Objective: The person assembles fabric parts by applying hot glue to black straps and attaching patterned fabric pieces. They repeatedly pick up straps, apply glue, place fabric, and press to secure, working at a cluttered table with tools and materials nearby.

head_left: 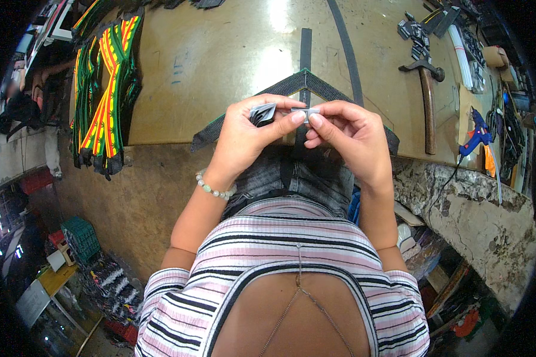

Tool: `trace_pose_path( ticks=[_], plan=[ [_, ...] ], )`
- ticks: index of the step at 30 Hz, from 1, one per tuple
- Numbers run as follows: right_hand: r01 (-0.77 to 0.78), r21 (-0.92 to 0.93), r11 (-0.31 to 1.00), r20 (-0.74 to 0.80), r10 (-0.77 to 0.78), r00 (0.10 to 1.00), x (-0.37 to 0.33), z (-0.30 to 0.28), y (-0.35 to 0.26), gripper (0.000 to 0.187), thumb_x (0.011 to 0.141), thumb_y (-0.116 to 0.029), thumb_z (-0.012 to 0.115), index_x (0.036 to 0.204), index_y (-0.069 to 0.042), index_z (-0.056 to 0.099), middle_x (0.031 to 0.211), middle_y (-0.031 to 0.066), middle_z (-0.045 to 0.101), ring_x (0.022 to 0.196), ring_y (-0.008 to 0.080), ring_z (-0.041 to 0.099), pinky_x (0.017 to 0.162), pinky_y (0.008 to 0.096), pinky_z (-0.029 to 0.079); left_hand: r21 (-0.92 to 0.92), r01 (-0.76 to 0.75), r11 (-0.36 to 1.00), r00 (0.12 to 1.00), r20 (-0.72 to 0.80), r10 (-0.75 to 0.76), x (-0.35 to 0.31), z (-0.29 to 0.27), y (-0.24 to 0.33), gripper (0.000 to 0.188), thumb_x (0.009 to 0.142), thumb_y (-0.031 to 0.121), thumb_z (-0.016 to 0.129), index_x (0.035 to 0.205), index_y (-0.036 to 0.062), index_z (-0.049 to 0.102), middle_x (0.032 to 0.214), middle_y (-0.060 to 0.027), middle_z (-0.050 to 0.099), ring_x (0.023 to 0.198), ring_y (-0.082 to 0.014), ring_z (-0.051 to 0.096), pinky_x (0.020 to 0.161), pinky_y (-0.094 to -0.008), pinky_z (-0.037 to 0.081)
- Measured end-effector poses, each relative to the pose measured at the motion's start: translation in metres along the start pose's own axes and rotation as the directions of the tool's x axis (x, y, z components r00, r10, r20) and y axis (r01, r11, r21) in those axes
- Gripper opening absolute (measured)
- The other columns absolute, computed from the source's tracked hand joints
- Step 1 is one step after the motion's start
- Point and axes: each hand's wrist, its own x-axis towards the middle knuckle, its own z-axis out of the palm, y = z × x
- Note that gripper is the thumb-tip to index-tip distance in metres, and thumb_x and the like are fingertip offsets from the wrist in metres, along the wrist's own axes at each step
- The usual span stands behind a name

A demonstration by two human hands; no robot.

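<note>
pinching hands: left hand (250,126) and right hand (354,132) meet above the near edge of a glossy tan tabletop (220,65).

left grip: thumb and finger together, clamped on one end of a small, flat, silvery-grey label (307,111); a stack of folded grey leaves (262,113) is tucked in the same hand.

right grip: thumb and forefinger clamped on the right end of that label; other fingers curled beneath.

label location: between the two sets of fingertips, in front of the peak of a black woven v-shaped strap with green stitching (333,89). contact between label and strap: cannot tell.

strap: peak points far; its two arms slope to near left and near right, passing behind the hands.

strips: narrow straight black strip (305,50) runs far from the peak; longer, curved black strip (346,53) lies to its right.

left side: bundle of green, yellow and red patterned straps with black ends (114,83), draped over the near edge.

right side: wooden-handled metal hammer (427,110), handle toward near; blue glue gun (475,135) right of it; heap of small black and grey pieces (415,35) farther off; bundle of thin white sticks (459,50) beside the heap.

left wrist: pale beaded bracelet (214,189).
</note>
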Motion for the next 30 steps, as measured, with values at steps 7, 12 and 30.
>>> trace_pose_path(
  ticks=[7, 12, 30],
  plan=[
    [-0.073, -0.011, 0.997, -0.054, 0.072, 0.996, 0.0, 0.0, 0.0, 0.022, 0.094, -0.009, 0.068, 0.109, 0.007, 0.064, 0.091, 0.0094, 0.068, 0.076, 0.0136, 0.068, 0.07, 0.0259, 0.059, 0.029, -0.038, 0.999, 0.997, -0.068, 0.04, -0.001, 0.002, -0.005, 0.019, 0.086, 0.015, 0.079, 0.096, -0.0005, 0.075, 0.088, -0.001, 0.071, 0.077, -0.005, 0.061, 0.07, -0.0206, 0.05],
    [-0.101, -0.248, 0.963, 0.01, 0.106, 0.994, 0.02, -0.011, -0.009, 0.02, 0.094, -0.01, 0.068, 0.105, 0.006, 0.066, 0.084, 0.0065, 0.068, 0.073, 0.011, 0.066, 0.067, 0.0239, 0.056, 0.358, -0.099, 0.928, 0.982, -0.116, 0.149, 0.007, 0.001, -0.007, 0.018, 0.084, 0.015, 0.078, 0.095, 0.0008, 0.074, 0.084, -0.0067, 0.072, 0.073, -0.0108, 0.064, 0.069, -0.0253, 0.051],
    [-0.055, -0.649, 0.759, 0.01, 0.081, 0.997, 0.083, -0.028, -0.006, 0.025, 0.089, -0.019, 0.073, 0.083, 0.002, 0.063, 0.064, 0.0009, 0.06, 0.054, 0.0056, 0.055, 0.047, 0.0222, 0.047, 0.753, -0.149, 0.641, 0.925, -0.122, 0.359, 0.051, -0.002, -0.019, 0.027, 0.079, 0.026, 0.081, 0.084, 0.0012, 0.07, 0.076, -0.0179, 0.068, 0.065, -0.0269, 0.067, 0.062, -0.035, 0.051]
  ],
)
